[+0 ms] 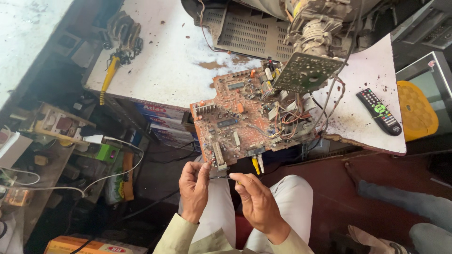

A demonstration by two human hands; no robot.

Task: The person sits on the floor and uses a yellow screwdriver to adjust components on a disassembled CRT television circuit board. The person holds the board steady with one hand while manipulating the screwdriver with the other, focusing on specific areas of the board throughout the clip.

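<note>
1. your left hand (194, 189) pinches one end of a thin dark wire (219, 177); thumb and fingertips are together on it.
2. your right hand (256, 202) is closed on the other end, thumb and forefinger clamped. what else it holds, if anything, i cannot tell.
3. the wire sits just below the near edge of the board (245, 117), above your lap, close to the yellow and white plugs (256, 163) hanging off that edge.
4. my read: keep the wire taut and short between both pinches, and keep it off the board's bare solder side. the board overhangs the bench (169, 66), so don't lean on it.
5. watch the loose wire bundle (287, 117) and the small green board (306, 71) tilted above it; a snag there looks likely.
6. packages: blue and white cartons (157, 113) stacked under the bench edge, red lettering on the fronts.
7. an orange and yellow box (89, 244) at bottom left with a red oval label.
8. a green box (106, 153) on the left shelf, and a white socket strip (61, 124) above it.
9. a black remote (379, 111) lies on the bench at right, well apart from your hands.
</note>
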